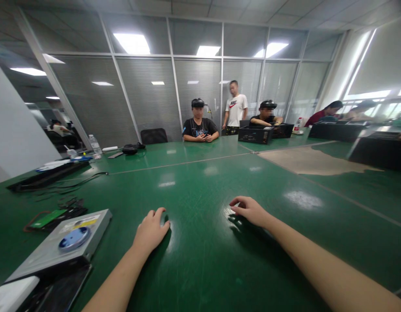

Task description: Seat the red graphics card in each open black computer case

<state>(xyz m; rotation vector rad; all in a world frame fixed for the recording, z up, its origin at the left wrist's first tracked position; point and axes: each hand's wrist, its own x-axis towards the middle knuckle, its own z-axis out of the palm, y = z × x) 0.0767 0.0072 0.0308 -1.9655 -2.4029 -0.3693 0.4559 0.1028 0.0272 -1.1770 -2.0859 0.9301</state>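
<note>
Both of my forearms reach out over a glossy green table (200, 268). My left hand (150, 232) rests on the tabletop with its fingers curled under loosely, and I see nothing in it. My right hand (249, 210) lies a little farther out, fingers bent with the tips touching the surface, also with nothing visible in it. A grey optical drive (65, 245) with a blue disc hub lies to the left of my left hand, apart from it.
A green circuit board (47, 218) and loose dark parts lie at the left, with cables and a black panel (46, 177) behind. Several people sit or stand at the far side near black computer cases (256, 133). A worn brown patch (304, 161) marks the table at right.
</note>
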